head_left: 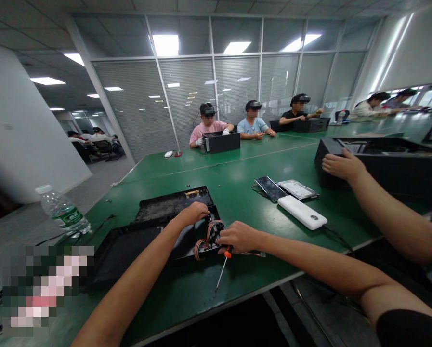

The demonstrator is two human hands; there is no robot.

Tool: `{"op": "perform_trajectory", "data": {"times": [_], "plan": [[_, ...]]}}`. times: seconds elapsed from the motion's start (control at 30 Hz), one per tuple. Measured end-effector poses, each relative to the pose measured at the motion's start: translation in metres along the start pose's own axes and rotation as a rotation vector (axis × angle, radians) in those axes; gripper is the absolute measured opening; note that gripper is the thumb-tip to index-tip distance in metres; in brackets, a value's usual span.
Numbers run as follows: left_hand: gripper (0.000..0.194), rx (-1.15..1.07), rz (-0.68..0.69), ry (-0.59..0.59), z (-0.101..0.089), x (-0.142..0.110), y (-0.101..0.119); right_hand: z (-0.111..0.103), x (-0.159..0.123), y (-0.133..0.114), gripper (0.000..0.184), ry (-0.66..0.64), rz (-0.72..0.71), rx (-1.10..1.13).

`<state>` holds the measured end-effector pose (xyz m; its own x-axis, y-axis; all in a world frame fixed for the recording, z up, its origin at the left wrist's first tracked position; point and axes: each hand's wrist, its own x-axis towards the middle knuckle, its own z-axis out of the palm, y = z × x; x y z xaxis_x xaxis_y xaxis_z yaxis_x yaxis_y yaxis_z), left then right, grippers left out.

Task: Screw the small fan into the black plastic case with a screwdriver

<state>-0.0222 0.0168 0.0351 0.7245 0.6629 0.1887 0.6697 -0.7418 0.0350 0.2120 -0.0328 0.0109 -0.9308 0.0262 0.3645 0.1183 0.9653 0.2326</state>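
Observation:
An open black computer case (165, 212) lies flat on the green table (237, 168) in front of me. My left hand (193, 212) rests on the case's edge with its fingers curled over it. My right hand (237, 237) is closed around a screwdriver (223, 267) with an orange handle, its shaft pointing down toward the table's front edge. That hand also touches a bundle of striped ribbon cable (206, 238) looping out of the case.
A co-worker's hand (342, 166) on my right rests on another black case (382, 164). Two phones (271, 188) and a white power bank (302, 212) lie between us. A water bottle (62, 209) stands at the left. Several people sit at the far side.

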Motion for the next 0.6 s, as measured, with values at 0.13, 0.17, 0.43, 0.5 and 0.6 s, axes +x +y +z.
{"op": "perform_trajectory", "data": {"times": [0.13, 0.17, 0.43, 0.5, 0.6], "plan": [[0.023, 0.008, 0.005, 0.005, -0.002, -0.001, 0.000, -0.001, 0.000, 0.000, 0.034, 0.002, 0.004, 0.004], [0.023, 0.005, 0.003, 0.009, -0.002, -0.001, -0.001, 0.000, 0.000, 0.001, 0.035, 0.002, 0.004, 0.007], [0.022, -0.013, -0.009, 0.001, 0.002, -0.002, -0.002, -0.003, 0.001, -0.002, 0.034, 0.003, 0.027, 0.068], [0.023, -0.013, -0.010, -0.002, 0.004, -0.001, -0.001, -0.008, 0.001, -0.005, 0.032, -0.016, 0.053, 0.115], [0.023, -0.022, -0.020, 0.007, 0.005, -0.002, -0.001, -0.017, -0.001, -0.003, 0.032, -0.026, 0.120, 0.254]]}}
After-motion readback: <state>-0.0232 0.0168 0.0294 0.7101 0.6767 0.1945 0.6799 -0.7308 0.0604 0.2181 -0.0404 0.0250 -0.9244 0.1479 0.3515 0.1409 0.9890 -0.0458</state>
